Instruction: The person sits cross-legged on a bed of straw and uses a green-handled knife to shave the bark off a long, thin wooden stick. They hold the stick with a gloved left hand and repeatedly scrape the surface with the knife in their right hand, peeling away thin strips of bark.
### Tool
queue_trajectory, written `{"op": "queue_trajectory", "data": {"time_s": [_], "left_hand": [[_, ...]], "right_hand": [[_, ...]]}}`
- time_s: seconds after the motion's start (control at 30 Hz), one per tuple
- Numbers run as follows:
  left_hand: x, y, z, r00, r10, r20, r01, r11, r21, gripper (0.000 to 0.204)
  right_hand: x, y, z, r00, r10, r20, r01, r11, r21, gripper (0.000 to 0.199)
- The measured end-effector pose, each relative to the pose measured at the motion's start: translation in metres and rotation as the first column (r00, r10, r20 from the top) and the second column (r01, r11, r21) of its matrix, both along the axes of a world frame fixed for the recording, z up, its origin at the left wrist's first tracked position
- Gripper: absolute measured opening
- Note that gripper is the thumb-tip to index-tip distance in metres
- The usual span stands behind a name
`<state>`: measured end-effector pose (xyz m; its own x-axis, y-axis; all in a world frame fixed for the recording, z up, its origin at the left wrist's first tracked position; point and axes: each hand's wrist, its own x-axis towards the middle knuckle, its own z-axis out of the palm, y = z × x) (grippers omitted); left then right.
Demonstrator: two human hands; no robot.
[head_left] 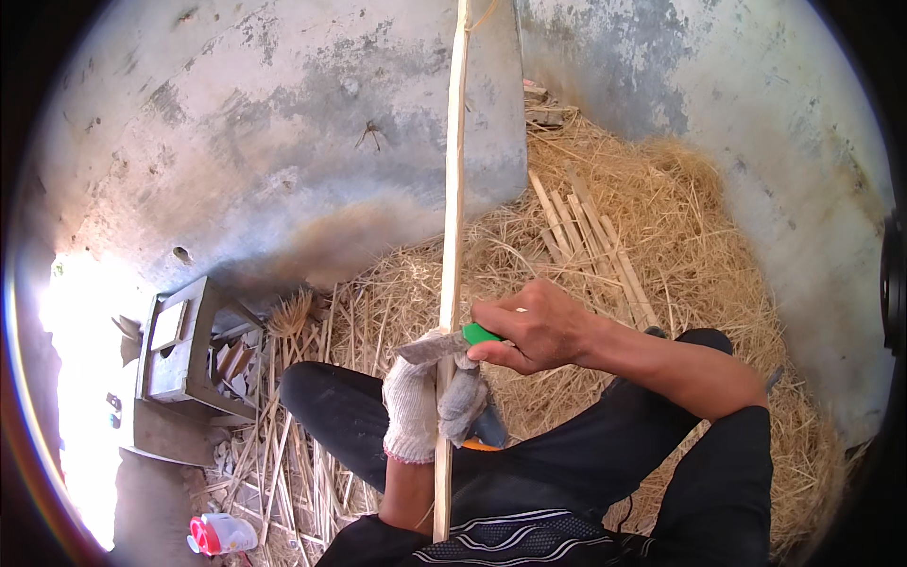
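Our gloved left hand (422, 406) grips a long pale bamboo strip (452, 236); bare right hand (529, 326) holds green-handled knife (444, 346) w/ blade against it, over dry straw (661, 217).

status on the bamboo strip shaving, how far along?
Done, apparently: a few pale finished strips lie side by side on the straw. In hand: the gloved left hand grips a long bamboo strip, and the right hand presses a green-handled knife across it. Left: more slats lie by the wooden stool; whether they are worked, I cannot tell.
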<state>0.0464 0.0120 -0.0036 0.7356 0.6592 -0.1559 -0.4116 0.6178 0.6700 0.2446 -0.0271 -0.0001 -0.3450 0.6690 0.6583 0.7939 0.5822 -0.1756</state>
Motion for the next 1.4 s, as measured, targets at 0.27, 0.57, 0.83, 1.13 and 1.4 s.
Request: {"op": "queue_trajectory", "data": {"time_s": [0.27, 0.57, 0.83, 1.13, 1.4], "left_hand": [[-0.007, 0.006, -0.011, 0.980, -0.133, 0.147, 0.151, 0.982, -0.114, 0.045], [-0.018, 0.001, -0.007, 0.980, -0.165, 0.114, 0.165, 0.986, 0.009, 0.036], [-0.016, -0.003, 0.010, 0.982, 0.113, -0.148, -0.094, 0.986, 0.136, 0.038], [-0.013, -0.007, 0.011, 0.988, 0.054, -0.144, -0.009, 0.955, 0.296, 0.039], [-0.015, -0.012, 0.022, 0.981, 0.084, -0.175, -0.030, 0.957, 0.289, 0.037]], "right_hand": [[0.006, 0.025, -0.023, 0.997, -0.045, 0.066, 0.034, 0.988, 0.152, 0.050], [0.084, 0.065, 0.009, 0.894, -0.383, -0.232, 0.440, 0.850, 0.289, 0.040], [-0.007, 0.008, -0.015, 0.998, 0.019, -0.054, -0.017, 0.999, 0.048, 0.045], [0.006, 0.027, -0.023, 0.986, -0.166, 0.028, 0.156, 0.963, 0.222, 0.046], [0.040, 0.034, 0.005, 0.928, -0.253, -0.275, 0.312, 0.929, 0.198, 0.048]]}}
